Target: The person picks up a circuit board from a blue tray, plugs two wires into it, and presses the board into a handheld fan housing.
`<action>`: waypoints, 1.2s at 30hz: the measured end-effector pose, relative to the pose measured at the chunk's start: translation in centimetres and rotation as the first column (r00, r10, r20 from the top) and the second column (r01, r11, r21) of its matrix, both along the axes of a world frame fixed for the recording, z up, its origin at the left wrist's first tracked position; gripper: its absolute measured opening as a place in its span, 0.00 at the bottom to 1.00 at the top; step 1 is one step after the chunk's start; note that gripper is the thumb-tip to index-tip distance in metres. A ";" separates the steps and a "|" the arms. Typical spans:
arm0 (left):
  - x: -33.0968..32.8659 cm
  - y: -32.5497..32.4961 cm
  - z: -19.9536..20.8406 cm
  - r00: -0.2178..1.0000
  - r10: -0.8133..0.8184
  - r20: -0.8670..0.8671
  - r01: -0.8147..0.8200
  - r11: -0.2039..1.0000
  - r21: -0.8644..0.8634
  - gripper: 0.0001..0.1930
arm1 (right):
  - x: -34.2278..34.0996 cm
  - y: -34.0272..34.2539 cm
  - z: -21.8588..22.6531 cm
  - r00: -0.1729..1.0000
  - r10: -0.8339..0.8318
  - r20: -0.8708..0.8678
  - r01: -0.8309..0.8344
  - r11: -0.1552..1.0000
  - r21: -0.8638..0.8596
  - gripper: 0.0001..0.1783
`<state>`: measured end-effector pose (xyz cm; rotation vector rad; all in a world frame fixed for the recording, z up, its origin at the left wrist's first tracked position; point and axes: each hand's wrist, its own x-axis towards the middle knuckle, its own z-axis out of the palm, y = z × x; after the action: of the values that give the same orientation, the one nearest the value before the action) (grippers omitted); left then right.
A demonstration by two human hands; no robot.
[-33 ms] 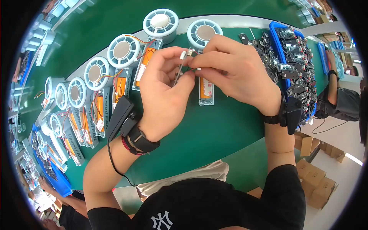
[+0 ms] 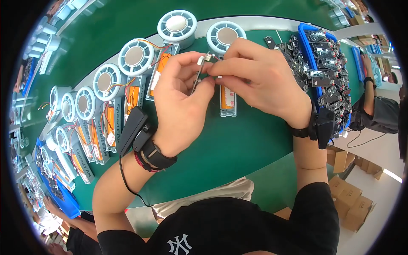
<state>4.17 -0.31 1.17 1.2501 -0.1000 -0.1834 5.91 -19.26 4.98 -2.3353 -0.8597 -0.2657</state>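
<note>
Between the thumb and fingers of my left hand [image 2: 180, 102] a small circuit board [image 2: 198, 76] stands edge-on, white connectors at its upper end. My right hand [image 2: 263, 76] is closed beside it, thumb and forefinger pinched on a thin wire. A small white plug [image 2: 219, 77] shows at those fingertips; whether it is on the pinched wire I cannot tell. Behind and below my hands lies a light-blue fan unit [image 2: 226, 36] with a round grey centre. Its open handle holds an orange battery [image 2: 228, 98], partly hidden by my right hand.
Several similar fan units [image 2: 106, 80] with open handles and loose wires line the left side of the green table [image 2: 238, 144]. At the right, a blue bin [image 2: 313, 63] is heaped with circuit boards, and more boards [image 2: 297, 63] lie beside it. Other people work at both sides.
The circuit board in my left hand has shifted very slightly to the left and tilted a little. My right hand keeps its pinch in nearly the same place.
</note>
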 end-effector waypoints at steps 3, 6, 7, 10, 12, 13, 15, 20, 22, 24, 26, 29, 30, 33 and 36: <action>0.1 0.2 0.1 0.999 0.005 -0.040 -0.004 1.000 0.017 0.18 | 0.1 0.1 -0.1 0.996 0.009 0.088 -0.003 0.998 -0.065 0.10; 0.1 0.1 -0.2 1.000 0.001 -0.031 -0.001 1.000 0.014 0.18 | 0.3 0.5 -0.4 0.996 0.044 0.071 -0.061 0.968 0.245 0.10; 0.1 0.0 -0.4 1.000 0.000 -0.002 0.000 1.000 0.003 0.17 | 0.3 0.6 -0.3 0.996 0.045 0.073 -0.062 0.967 0.247 0.10; 0.1 0.1 -0.1 1.000 -0.009 0.018 0.009 1.000 -0.008 0.17 | -0.3 0.8 0.3 0.988 -0.071 -0.135 0.105 0.958 0.266 0.09; 0.1 0.1 0.2 1.000 -0.026 0.000 0.026 1.000 -0.014 0.18 | -0.6 0.9 1.0 0.973 -0.134 -0.190 0.175 0.960 0.218 0.09; 0.1 0.1 0.2 1.000 -0.026 0.001 0.026 1.000 -0.011 0.18 | -0.7 0.9 1.4 0.950 -0.199 -0.241 0.242 0.957 0.163 0.09; 0.0 0.0 0.0 1.000 -0.006 0.013 0.006 1.000 -0.016 0.17 | -0.7 1.0 1.3 0.921 -0.262 -0.289 0.303 0.947 0.107 0.09; -0.1 -0.2 0.1 0.997 -0.039 0.072 0.040 0.999 -0.017 0.18 | -0.5 0.7 -0.1 0.968 -0.225 -0.110 0.243 0.949 0.199 0.10; -0.1 -0.1 0.3 0.997 -0.050 0.067 0.050 0.999 0.004 0.17 | -0.2 0.9 -0.4 0.974 -0.226 0.000 0.218 0.937 0.274 0.11; -0.1 0.1 0.5 0.996 -0.072 0.054 0.069 0.996 0.051 0.17 | -0.4 1.4 -0.4 0.962 -0.250 -0.105 0.271 0.903 0.333 0.10; -0.1 0.5 0.7 0.996 -0.079 0.029 0.077 0.996 0.041 0.16 | -0.6 1.8 -0.3 0.909 -0.275 -0.313 0.393 0.817 0.423 0.10; -0.1 0.7 0.8 0.995 -0.099 -0.023 0.099 0.995 0.020 0.15 | -0.7 1.7 -0.5 0.920 -0.272 -0.281 0.370 0.841 0.396 0.11; 0.0 0.7 0.7 0.995 -0.093 -0.024 0.094 0.995 0.038 0.15 | -0.7 1.6 -0.5 0.925 -0.270 -0.266 0.358 0.852 0.382 0.12; 0.2 0.7 0.6 0.997 -0.079 -0.024 0.081 0.994 0.070 0.16 | -0.1 1.2 -0.9 0.968 -0.235 -0.090 0.252 0.910 0.330 0.13; 0.2 0.9 0.6 0.988 -0.120 -0.096 0.116 0.992 -0.048 0.15 | 0.0 0.9 -1.2 0.979 -0.195 0.062 0.173 0.951 0.257 0.14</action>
<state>4.40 0.61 1.78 1.1918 -0.0919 -0.3438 5.88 -18.39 3.83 -2.1788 -0.6080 -0.5271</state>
